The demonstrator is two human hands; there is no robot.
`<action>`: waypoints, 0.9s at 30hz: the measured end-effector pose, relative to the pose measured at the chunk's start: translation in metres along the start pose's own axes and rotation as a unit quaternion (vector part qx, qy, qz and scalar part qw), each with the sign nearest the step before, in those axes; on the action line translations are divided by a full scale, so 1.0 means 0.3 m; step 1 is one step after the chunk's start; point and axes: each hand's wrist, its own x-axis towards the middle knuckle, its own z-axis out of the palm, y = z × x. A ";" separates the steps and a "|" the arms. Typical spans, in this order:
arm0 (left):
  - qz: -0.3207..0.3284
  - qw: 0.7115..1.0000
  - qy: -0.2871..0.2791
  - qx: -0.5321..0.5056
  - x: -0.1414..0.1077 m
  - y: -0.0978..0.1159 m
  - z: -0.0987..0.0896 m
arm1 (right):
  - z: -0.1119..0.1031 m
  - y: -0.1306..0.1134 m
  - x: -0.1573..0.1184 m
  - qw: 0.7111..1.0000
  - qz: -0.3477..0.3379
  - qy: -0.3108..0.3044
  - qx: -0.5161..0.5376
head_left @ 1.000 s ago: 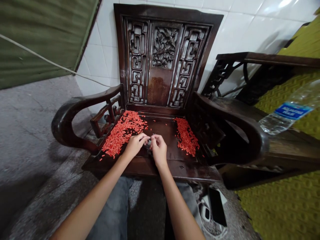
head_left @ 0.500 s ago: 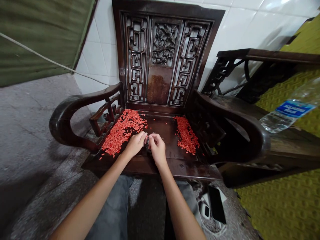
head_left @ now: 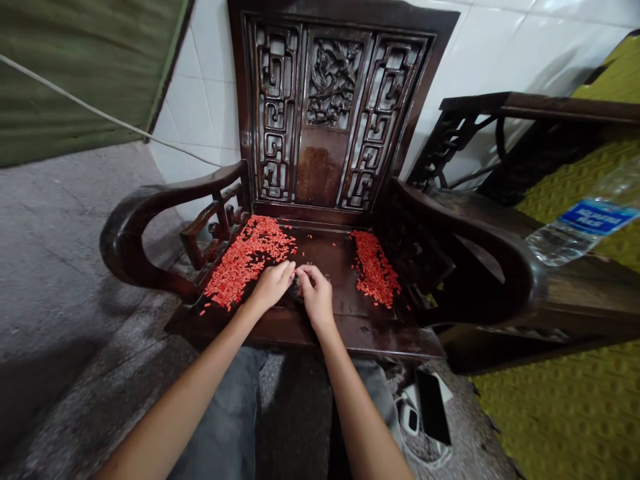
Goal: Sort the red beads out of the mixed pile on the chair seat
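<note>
Two piles of small red pieces lie on the dark wooden chair seat (head_left: 333, 277): a larger left pile (head_left: 237, 267) and a smaller right pile (head_left: 374, 270). Between them, over the front of the seat, my left hand (head_left: 273, 285) has its fingers pinched together, with a bit of red at the tips. Right beside it, my right hand (head_left: 316, 293) is also closed in a pinch, its fingertips nearly meeting those of the left. What the right fingers hold is too small to make out. Some small dark bits show on the seat behind and between the hands.
Curved armrests (head_left: 140, 233) flank the seat, and a carved backrest (head_left: 325, 153) rises behind it. At the right a water bottle (head_left: 585, 223) lies tilted on a wooden surface. A black phone (head_left: 433, 407) and a white device (head_left: 411, 420) with a cable are below right.
The view has shifted slightly. My hands stay in nearly the same place, with the fingertips a little closer together and less of the dark bits showing between them.
</note>
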 end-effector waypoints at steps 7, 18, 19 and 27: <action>-0.002 1.000 0.012 0.019 -0.001 -0.005 0.005 | 0.004 0.012 0.000 1.000 0.001 0.007 -0.003; 0.014 0.997 0.013 0.069 -0.002 -0.001 0.006 | 0.011 0.022 0.005 0.999 0.029 0.022 0.003; 0.013 0.997 0.013 0.070 -0.002 -0.001 0.006 | 0.011 0.022 0.006 0.999 0.031 0.026 0.004; 0.024 0.995 0.013 0.091 -0.005 0.009 -0.001 | 0.011 0.017 0.007 0.999 0.036 0.028 0.007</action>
